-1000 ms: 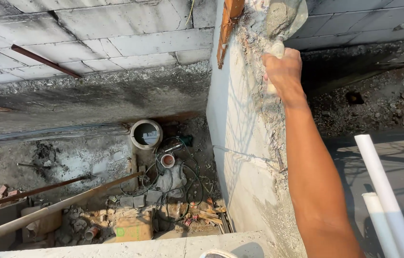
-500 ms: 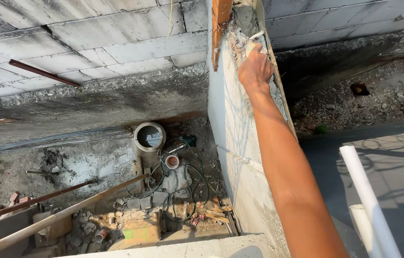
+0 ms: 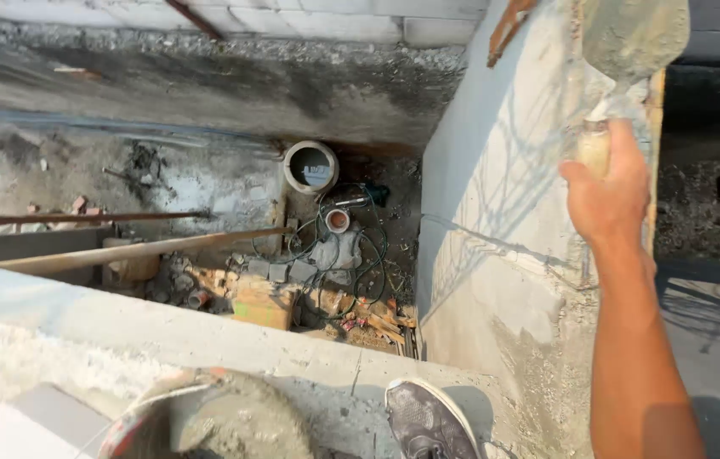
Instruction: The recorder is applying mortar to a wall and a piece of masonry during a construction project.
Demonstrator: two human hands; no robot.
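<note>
Trowel (image 3: pixel 632 38), mortar-coated blade, held high at the upper right against the top edge of a rendered block wall (image 3: pixel 496 221). We record our right hand (image 3: pixel 611 191) wrapped tight around its pale wooden handle (image 3: pixel 594 144), fingers fully curled and thumb lying along the side, blade pointing up and away from us. Our forearm runs down to the lower right corner of the view. Our left hand is out of sight.

Wall: grey, rough, streaked with wet mortar near its top and down its near corner; a rusty metal piece (image 3: pixel 509 25) leans at its upper edge, left of the trowel.

Bucket (image 3: pixel 207 421), at the bottom edge, holding grey mortar, standing on a concrete ledge (image 3: pixel 105 331). Just right of it we note a grey shoe (image 3: pixel 428 421), toe pointing outward.

Far below the ledge: a pit floor with an upright grey pipe section (image 3: pixel 310 167), coiled green hose (image 3: pixel 368 255), scattered bricks and rubble (image 3: pixel 266 297), and long timber battens (image 3: pixel 139 248) lying across.
</note>
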